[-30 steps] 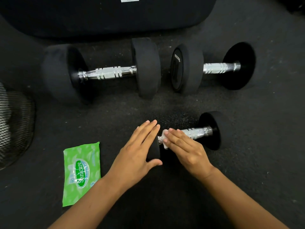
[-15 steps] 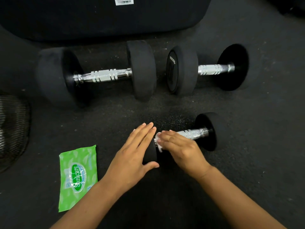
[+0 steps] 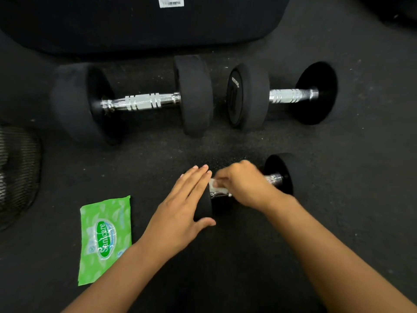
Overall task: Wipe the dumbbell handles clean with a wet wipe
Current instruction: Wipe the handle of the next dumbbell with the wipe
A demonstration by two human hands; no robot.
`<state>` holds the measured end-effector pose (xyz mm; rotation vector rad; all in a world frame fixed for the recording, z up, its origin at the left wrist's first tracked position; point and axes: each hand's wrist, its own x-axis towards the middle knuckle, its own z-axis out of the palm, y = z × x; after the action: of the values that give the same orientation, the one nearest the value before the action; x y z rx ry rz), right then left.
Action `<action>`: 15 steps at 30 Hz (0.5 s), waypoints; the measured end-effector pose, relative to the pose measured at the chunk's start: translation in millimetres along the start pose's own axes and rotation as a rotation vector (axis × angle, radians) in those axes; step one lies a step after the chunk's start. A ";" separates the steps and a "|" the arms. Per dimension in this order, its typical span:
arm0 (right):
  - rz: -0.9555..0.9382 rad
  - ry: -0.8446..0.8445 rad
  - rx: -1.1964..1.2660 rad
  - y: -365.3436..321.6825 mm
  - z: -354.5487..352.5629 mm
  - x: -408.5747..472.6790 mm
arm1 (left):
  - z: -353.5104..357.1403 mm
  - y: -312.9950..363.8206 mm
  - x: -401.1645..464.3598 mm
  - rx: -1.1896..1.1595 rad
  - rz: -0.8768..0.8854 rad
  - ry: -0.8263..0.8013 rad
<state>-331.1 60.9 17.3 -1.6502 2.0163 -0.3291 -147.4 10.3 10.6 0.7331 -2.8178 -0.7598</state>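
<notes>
Wiping down the small dumbbell (image 3: 279,175) on the floor

Left hand (image 3: 180,206) lies flat, fingers straight, on the near weight; right hand (image 3: 246,184) curls a white wet wipe (image 3: 217,188) around the chrome handle (image 3: 274,178).

I see a black mesh object (image 3: 15,175) at the left edge of the dark rubber floor (image 3: 361,199), and a big black padded thing (image 3: 135,21) with a white barcode label (image 3: 171,2) up top.

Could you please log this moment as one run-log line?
left hand steadies small dumbbell weight | right hand grips wet wipe on handle | wipe pack on floor
</notes>
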 end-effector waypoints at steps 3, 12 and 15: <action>-0.045 -0.009 0.004 -4.5 3.5 -6.4 | -1.9 2.3 -0.8 0.010 -0.019 -0.009; 0.035 -0.100 0.066 -0.4 -3.7 1.1 | -1.2 3.6 -1.5 0.030 -0.022 -0.013; 0.031 -0.103 0.052 -1.3 -6.6 5.0 | -0.4 3.4 -1.4 0.022 -0.006 0.003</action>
<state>-334.1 54.9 22.3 -1.5705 1.9393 -0.2776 -147.6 13.4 12.7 0.7454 -2.8272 -0.7299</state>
